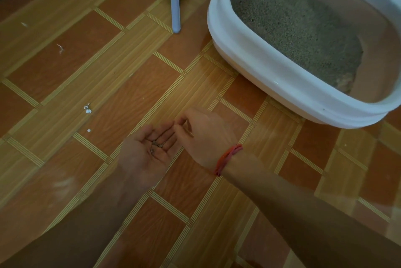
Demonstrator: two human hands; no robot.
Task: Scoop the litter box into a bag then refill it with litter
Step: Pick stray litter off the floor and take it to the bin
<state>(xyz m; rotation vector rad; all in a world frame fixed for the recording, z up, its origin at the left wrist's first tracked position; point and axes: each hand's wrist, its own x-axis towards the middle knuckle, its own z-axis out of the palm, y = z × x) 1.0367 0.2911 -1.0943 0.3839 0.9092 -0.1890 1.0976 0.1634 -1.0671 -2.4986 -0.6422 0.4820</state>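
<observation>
Two bare forearms reached forward and down, hands meeting at the centre of the view.

The left hand [145,150] lay palm up, fingers loosely spread and slightly cupped, with a few small dark grains [156,144] resting in the palm. The right hand [204,135], back upward, had thumb and forefinger pinched together touching the left fingertips; a red cord bracelet [227,158] circled the right wrist.
</observation>
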